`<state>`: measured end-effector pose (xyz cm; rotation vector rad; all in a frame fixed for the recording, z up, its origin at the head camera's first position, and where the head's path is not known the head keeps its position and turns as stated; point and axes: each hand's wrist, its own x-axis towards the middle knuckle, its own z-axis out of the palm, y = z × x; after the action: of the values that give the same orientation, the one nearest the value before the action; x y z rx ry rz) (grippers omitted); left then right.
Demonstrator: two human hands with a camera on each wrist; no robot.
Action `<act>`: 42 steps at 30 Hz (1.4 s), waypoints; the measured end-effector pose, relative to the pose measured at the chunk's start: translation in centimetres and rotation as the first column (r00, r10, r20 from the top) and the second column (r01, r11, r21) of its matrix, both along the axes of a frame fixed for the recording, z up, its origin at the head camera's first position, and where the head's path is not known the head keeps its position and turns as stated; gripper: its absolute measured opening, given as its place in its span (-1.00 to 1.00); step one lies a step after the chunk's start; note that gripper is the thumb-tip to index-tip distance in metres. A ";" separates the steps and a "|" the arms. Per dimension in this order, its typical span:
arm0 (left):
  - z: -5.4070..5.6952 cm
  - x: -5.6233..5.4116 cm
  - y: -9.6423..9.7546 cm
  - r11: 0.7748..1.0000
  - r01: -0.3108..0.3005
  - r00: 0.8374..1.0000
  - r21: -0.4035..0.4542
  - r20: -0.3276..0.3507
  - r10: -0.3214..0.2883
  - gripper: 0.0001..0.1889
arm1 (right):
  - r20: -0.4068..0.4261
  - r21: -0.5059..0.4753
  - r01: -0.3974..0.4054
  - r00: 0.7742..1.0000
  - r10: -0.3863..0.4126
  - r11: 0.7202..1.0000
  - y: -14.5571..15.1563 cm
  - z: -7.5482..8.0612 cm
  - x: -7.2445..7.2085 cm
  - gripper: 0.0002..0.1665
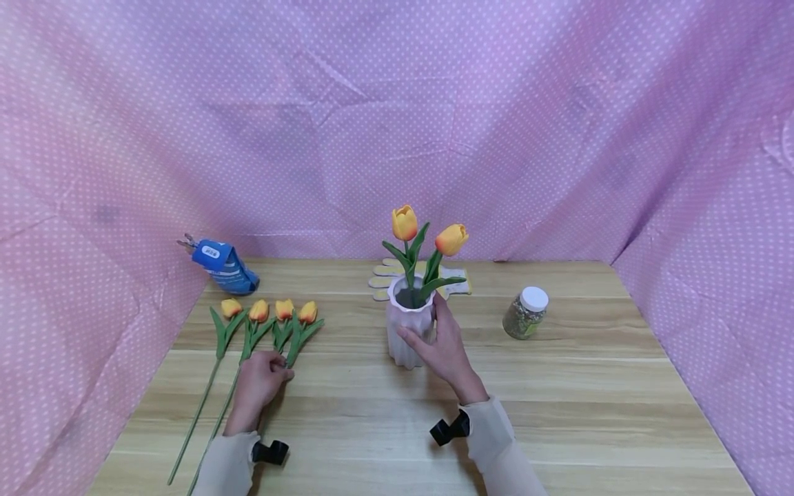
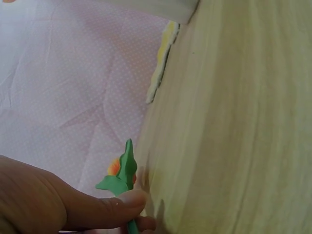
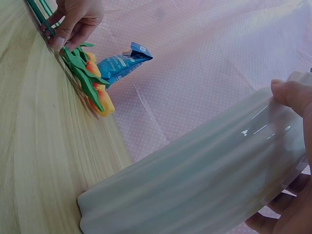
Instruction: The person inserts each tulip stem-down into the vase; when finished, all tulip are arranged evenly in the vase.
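My left hand (image 1: 259, 383) pinches the green stem of an orange-yellow tulip (image 1: 307, 313) between thumb and fingers, low over the table at the left. In the left wrist view the thumb lies across that stem, just below the green leaves (image 2: 127, 163). Three more tulips lie beside it, one of them an outer tulip (image 1: 231, 308). With its thumb in front and fingers round the far side, my right hand (image 1: 445, 348) grips the upper part of a white fluted vase (image 3: 195, 161). Two tulips stand in the vase, one upright (image 1: 404, 222) and one leaning right (image 1: 451, 240).
A blue bag (image 1: 226, 265) with a metal tool tip sticking out stands at the back left. Yellow-and-white gloves (image 1: 459, 281) lie behind the vase. To the right is a white-lidded jar (image 1: 525, 313) of small grains. Pink dotted cloth (image 1: 347, 138) hangs round the wooden table (image 1: 583, 399).
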<state>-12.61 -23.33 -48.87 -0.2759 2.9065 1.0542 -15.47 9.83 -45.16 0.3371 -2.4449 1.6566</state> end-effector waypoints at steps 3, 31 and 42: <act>0.1 0.0 -0.1 1.000 0.010 1.000 0.011 0.006 -0.010 -0.85 | 0.007 0.001 0.002 1.000 -0.002 1.000 0.0 -0.1 0.0 0.03; -0.5 -0.4 0.0 0.833 -0.176 0.978 0.524 0.189 0.087 -0.62 | -0.006 -0.012 -0.010 1.000 0.010 1.000 0.1 -0.3 0.0 0.03; -0.7 -0.6 -0.5 0.604 -0.252 0.966 0.756 0.235 0.109 -0.72 | 0.001 -0.012 -0.015 1.000 0.015 1.000 0.0 -0.1 -0.1 0.04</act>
<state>-13.25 -23.83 -49.59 -0.5736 2.0041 2.0804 -15.58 9.88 -45.30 0.3536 -2.4382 1.6777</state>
